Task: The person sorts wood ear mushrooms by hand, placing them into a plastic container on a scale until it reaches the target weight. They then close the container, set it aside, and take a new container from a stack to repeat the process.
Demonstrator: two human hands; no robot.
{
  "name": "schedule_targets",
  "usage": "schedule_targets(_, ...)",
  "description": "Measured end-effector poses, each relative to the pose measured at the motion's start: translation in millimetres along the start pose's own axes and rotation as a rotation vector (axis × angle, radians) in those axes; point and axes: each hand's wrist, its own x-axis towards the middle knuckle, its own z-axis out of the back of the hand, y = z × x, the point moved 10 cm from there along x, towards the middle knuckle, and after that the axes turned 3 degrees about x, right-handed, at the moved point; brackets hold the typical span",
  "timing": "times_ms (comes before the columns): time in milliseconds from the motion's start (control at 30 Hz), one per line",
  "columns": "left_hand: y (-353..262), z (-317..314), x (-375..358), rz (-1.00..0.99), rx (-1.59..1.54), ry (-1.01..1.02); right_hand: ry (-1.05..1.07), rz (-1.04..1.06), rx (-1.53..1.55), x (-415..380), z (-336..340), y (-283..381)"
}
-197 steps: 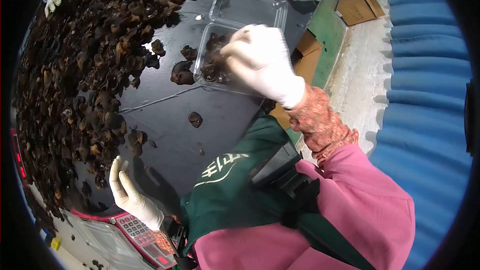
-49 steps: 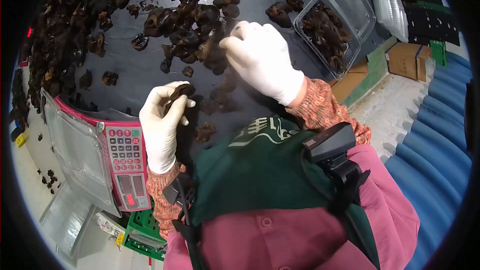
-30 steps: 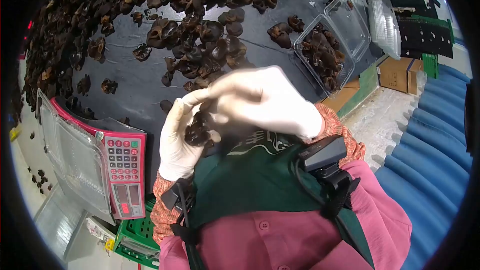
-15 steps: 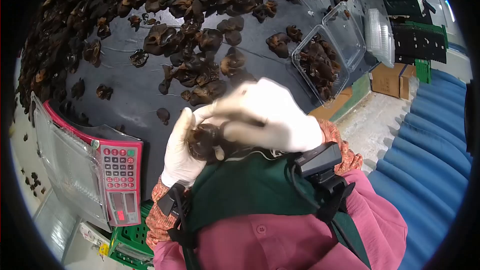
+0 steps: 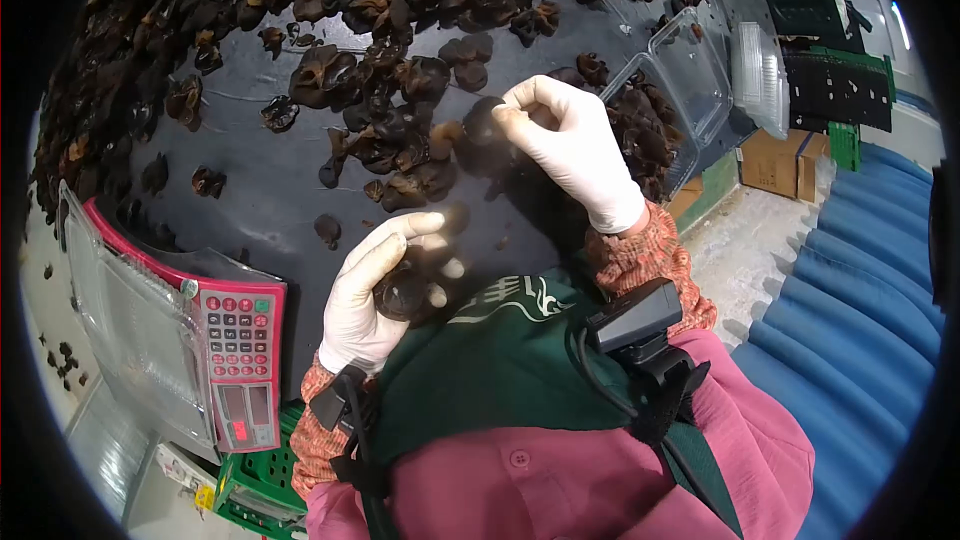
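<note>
Both hands wear white gloves. My left hand (image 5: 372,285) is cupped near the apron, with its fingers wrapped round dark wood ear pieces (image 5: 402,292). Up and to the right, my right hand (image 5: 568,140) pinches a dark round wood ear piece (image 5: 484,122) between thumb and fingertips. That piece hangs over the table (image 5: 270,175), beside loose wood ear pieces (image 5: 400,135). Behind my right hand stands an open clear plastic box (image 5: 650,130) filled with wood ear, partly hidden by the hand.
A large wood ear heap (image 5: 110,60) spreads along the far and left sides. A red scale (image 5: 240,330) with clear lids on it stands at the left. Stacked clear boxes (image 5: 758,75), a carton (image 5: 775,162) and a green crate (image 5: 262,485) are also around.
My right hand has moved up and away from my left hand, carrying a dark piece over the table. My left hand has stayed nearly in place with its pieces.
</note>
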Motion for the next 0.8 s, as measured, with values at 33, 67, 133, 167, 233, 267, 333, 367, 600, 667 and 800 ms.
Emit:
schedule_targets(33, -1, 0, 1, -0.002, 0.023, 0.006, 0.025, -0.04, 0.132, -2, 0, -3)
schedule_targets(67, 0, 0, 3, -0.003, 0.051, 0.004, 0.05, -0.079, 0.264, -4, 0, -5)
schedule_targets(133, -3, -1, 5, -0.012, 0.111, -0.002, 0.139, -0.169, 0.409, -17, -6, 12)
schedule_targets(167, -2, -2, 5, 0.0, 0.06, 0.006, 0.189, -0.183, 0.433, -22, -12, 15)
schedule_targets(233, 0, -5, 7, 0.025, -0.042, 0.023, 0.361, -0.056, 0.337, -30, -27, 36)
schedule_targets(267, -1, -8, 7, 0.028, -0.011, -0.028, 0.471, -0.046, 0.205, -35, -36, 44)
schedule_targets(333, 0, -5, 4, 0.047, -0.038, -0.048, 0.312, 0.156, 0.04, -24, -30, 56)
schedule_targets(367, 2, -3, 4, 0.052, -0.07, -0.017, 0.131, 0.272, -0.142, -13, -19, 60)
schedule_targets(600, -1, 0, 2, -0.01, -0.007, -0.056, -0.232, 0.472, -0.762, 27, -21, 47)
schedule_targets(667, -3, -1, 2, -0.02, -0.003, -0.056, -0.215, 0.468, -0.777, 31, -24, 39)
schedule_targets(800, -3, 3, 5, -0.011, -0.053, 0.016, -0.206, 0.423, -0.637, 31, -15, 24)
